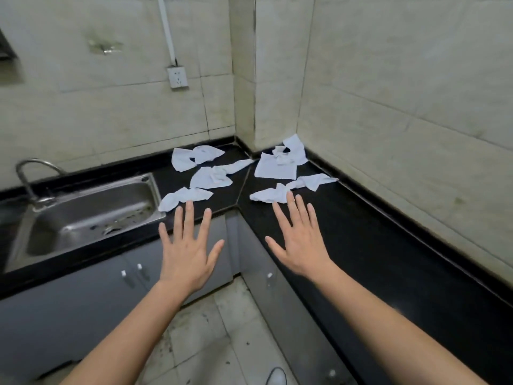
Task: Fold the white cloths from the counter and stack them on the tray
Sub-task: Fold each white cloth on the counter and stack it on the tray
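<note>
Nothing looks folded yet: the white cloths (211, 177) lie crumpled on the black counter (361, 232) at frame centre. No tray is in view. The left hand (186, 251) and right hand (301, 243) hover with fingers spread, holding nothing.

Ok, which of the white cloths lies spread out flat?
The squarish cloth just right of the counter seam: it lies open and smooth, while the others are bunched, twisted or folded over.
</note>
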`<state>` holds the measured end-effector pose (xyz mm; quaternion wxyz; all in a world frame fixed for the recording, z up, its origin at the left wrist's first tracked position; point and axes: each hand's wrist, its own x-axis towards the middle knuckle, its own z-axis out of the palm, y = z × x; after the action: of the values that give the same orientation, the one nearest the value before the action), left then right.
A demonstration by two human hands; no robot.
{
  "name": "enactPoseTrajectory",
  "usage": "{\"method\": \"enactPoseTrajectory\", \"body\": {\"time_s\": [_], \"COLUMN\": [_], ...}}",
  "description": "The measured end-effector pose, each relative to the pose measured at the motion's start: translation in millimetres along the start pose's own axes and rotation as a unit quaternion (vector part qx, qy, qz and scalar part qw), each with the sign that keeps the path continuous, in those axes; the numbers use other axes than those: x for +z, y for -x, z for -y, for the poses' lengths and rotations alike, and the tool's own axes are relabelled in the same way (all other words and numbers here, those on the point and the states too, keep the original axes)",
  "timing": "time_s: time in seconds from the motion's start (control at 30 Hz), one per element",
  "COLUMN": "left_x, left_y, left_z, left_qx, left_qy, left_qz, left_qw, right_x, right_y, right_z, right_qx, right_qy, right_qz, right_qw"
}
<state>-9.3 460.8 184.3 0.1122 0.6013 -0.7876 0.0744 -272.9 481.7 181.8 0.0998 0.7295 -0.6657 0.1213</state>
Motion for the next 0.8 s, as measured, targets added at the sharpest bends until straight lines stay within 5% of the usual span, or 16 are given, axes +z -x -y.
{"method": "enactPoseTrajectory", "body": {"time_s": [0.53, 0.8], "left_x": [103.2, 152.0], "left_y": [-245.7, -287.9], "left_z": [110.5, 159.3], "left_qx": [-0.086, -0.121], "left_qy": [-0.021, 0.024], "left_qz": [0.114, 0.171], "left_qw": [0.99, 0.978], "right_x": [150.7, 202.0], "right_y": [-297.8, -370.7], "right_z": [-10.7, 17.2], "right_qx": [-0.026, -0.052], "right_qy": [-0.089, -0.109], "right_qz": [0.106, 0.189], "right_qw": [0.99, 0.974]}}
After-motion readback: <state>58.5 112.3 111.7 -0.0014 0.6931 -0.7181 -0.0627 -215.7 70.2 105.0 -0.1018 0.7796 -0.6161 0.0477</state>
